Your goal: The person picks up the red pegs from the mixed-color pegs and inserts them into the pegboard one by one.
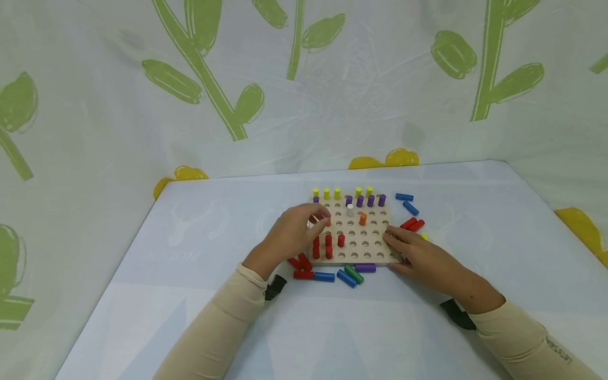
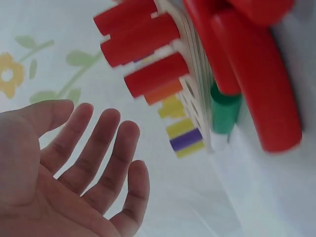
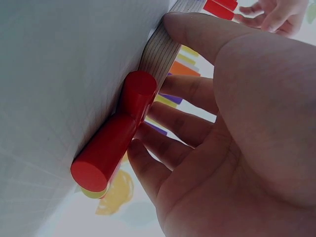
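Observation:
A wooden pegboard (image 1: pixel 352 232) with rows of round holes lies on the table. My left hand (image 1: pixel 296 229) hovers over its left side, thumb and index fingertips close to an orange peg (image 1: pixel 328 222). In the left wrist view its fingers (image 2: pixel 101 143) are loosely bent and hold nothing. My right hand (image 1: pixel 423 256) holds the board's near right corner, thumb at the front edge and fingers along the right side. Yellow pegs (image 1: pixel 337 193) stand in the back row, purple pegs (image 1: pixel 371 200) just in front. Red pegs (image 1: pixel 329 252) stand at the front left, and a white peg (image 1: pixel 350 210) near the middle.
Loose red pegs (image 1: pixel 304 262), a blue peg (image 1: pixel 324 277), a green peg (image 1: pixel 353 274) and a purple peg (image 1: pixel 365 268) lie around the front. Right of the board lie blue pegs (image 1: pixel 405 197), red pegs (image 1: pixel 409 223) and a yellow one (image 1: pixel 424 236).

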The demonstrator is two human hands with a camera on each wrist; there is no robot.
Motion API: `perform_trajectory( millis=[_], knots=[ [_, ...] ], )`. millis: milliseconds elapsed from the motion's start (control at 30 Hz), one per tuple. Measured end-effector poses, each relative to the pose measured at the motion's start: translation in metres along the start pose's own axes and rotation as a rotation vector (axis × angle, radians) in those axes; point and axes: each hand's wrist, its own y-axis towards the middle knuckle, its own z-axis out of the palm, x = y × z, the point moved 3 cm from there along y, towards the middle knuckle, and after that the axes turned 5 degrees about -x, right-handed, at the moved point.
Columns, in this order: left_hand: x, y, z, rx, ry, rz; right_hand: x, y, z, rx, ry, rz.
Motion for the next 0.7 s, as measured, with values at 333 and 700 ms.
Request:
perform_trajectory(
  millis=[333,700],
  knots=[
    [0.012,0.002,-0.014,-0.040,0.008,-0.038,-0.001,0.000,0.001,-0.009,-0.007,-0.012],
    [0.029,-0.013,-0.020,-0.001,0.091,-0.122,-0.003,0.001,0.003,0.002,-0.009,-0.004]
  ],
)
